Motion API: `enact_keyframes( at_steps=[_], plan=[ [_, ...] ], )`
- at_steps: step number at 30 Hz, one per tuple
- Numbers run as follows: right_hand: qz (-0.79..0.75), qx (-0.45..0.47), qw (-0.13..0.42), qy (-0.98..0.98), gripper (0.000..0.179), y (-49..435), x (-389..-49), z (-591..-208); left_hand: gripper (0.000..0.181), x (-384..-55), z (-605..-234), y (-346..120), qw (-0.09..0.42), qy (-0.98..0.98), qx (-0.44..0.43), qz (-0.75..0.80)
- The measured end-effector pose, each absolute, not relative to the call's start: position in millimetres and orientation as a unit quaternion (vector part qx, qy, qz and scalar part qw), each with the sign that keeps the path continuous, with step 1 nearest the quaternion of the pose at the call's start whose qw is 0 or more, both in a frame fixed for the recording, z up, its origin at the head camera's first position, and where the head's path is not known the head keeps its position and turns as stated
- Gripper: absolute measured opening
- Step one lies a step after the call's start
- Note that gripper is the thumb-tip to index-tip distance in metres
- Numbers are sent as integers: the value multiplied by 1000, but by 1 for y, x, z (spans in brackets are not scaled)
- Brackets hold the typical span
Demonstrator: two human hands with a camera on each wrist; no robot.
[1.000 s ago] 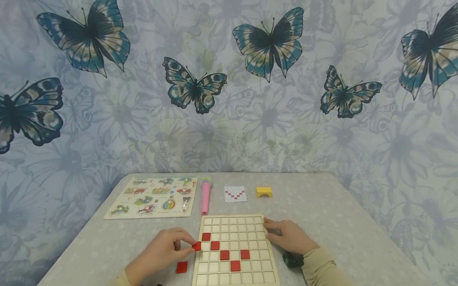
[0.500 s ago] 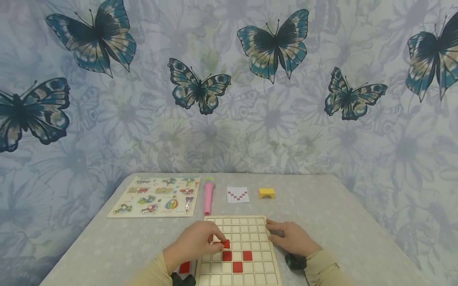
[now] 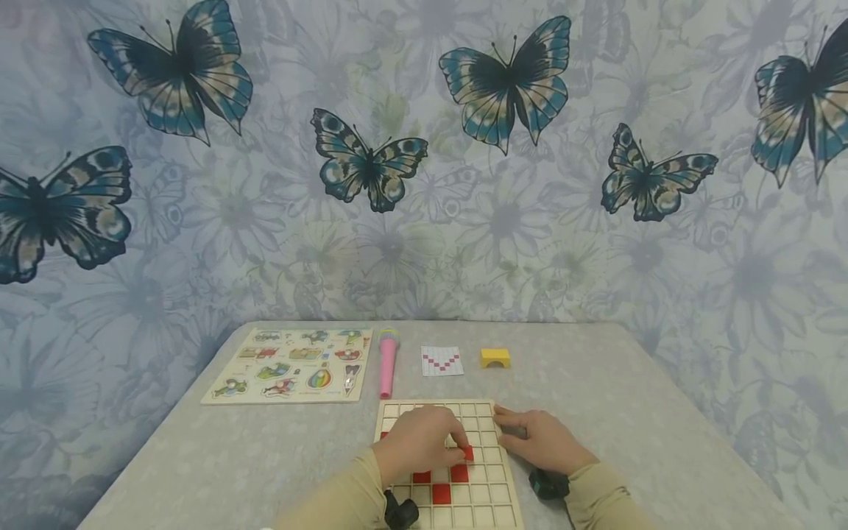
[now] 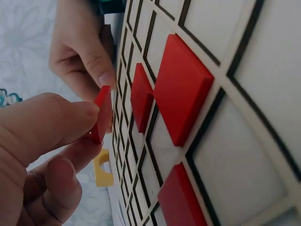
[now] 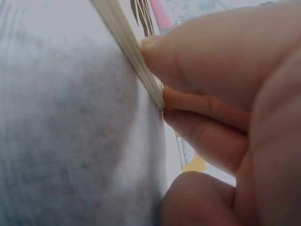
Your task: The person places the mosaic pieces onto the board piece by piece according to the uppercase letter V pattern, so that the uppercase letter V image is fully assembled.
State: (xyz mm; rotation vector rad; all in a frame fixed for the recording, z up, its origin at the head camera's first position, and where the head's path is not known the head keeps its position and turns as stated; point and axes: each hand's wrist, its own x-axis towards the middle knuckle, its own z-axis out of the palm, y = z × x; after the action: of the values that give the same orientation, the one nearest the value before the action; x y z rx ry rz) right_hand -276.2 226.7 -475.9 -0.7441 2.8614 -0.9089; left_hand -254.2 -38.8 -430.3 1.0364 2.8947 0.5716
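Note:
My left hand [image 3: 424, 445] pinches a red square tile [image 4: 103, 115] between thumb and fingertips. In the left wrist view the tile is held on edge, just above the surface of a pale wooden grid board [image 3: 486, 493]. Red tiles lie in the board's cells, among them a lower one [image 3: 441, 494] and one just up and right of it [image 3: 459, 473]. The left hand and sleeve cover part of the board and other tiles. My right hand [image 3: 543, 442] touches the board's right edge near its far corner, thumb and fingertips against the side [image 5: 131, 52].
Behind the board lie a pink toy microphone [image 3: 387, 368], a card with a pink V pattern [image 3: 442, 361] and a yellow arch block [image 3: 495, 358]. A picture puzzle board [image 3: 285, 368] is at the back left. A butterfly-patterned wall [image 3: 424, 272] rises behind the table.
My left hand has carried the red tile from the board's left edge rightward across the grid. The forearm now covers the loose tile on the table. My right hand keeps its place at the board.

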Motion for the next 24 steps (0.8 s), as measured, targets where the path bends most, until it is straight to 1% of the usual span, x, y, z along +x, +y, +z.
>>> enact_keyframes(
  at_steps=[12, 18, 24],
  plan=[
    [-289, -241, 17, 926, 43, 227, -275, -475, 9, -264, -436, -24, 13, 924, 357, 137],
    [-290, -247, 16, 925, 44, 227, -271, -471, 8, -264, -435, -17, 28, 923, 357, 141],
    [-288, -250, 19, 924, 44, 226, -271, -468, 8, -266, -437, -15, 29, 925, 348, 151]
  ],
)
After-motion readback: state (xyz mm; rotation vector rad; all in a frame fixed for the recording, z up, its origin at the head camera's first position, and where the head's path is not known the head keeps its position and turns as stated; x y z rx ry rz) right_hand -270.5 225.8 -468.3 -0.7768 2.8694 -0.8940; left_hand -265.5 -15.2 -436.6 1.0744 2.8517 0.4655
